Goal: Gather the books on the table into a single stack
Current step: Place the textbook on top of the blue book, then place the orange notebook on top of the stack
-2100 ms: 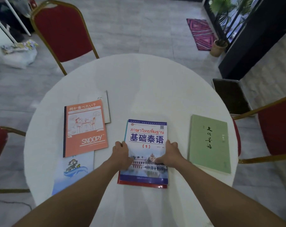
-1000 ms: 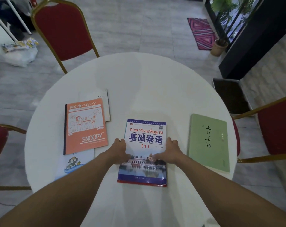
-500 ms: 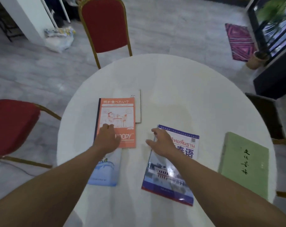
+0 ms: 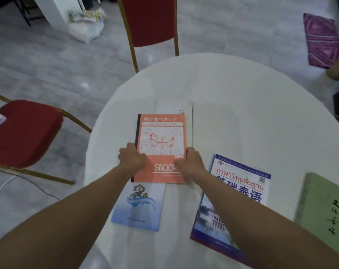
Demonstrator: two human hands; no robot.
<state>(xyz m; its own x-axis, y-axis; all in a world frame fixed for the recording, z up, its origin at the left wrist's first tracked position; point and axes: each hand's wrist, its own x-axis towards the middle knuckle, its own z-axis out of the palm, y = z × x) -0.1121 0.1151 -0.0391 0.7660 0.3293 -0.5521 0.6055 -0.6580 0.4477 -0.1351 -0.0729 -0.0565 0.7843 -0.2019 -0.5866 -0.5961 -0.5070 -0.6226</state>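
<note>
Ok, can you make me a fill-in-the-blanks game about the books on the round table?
1. Both hands hold the orange Snoopy notebook by its two ____ edges.
2. The left hand and the right hand grip a book whose cover colour is ____.
3. The light blue booklet with a whale picture lies partly ____ the orange one.
4. The plain green book lies nearest the table's ____ edge.

Missing words: side; orange; under; right

Bare table [image 4: 232, 98] beyond orange book [image 4: 161, 138]; Thai textbook [image 4: 232, 200] crowds right.
</note>
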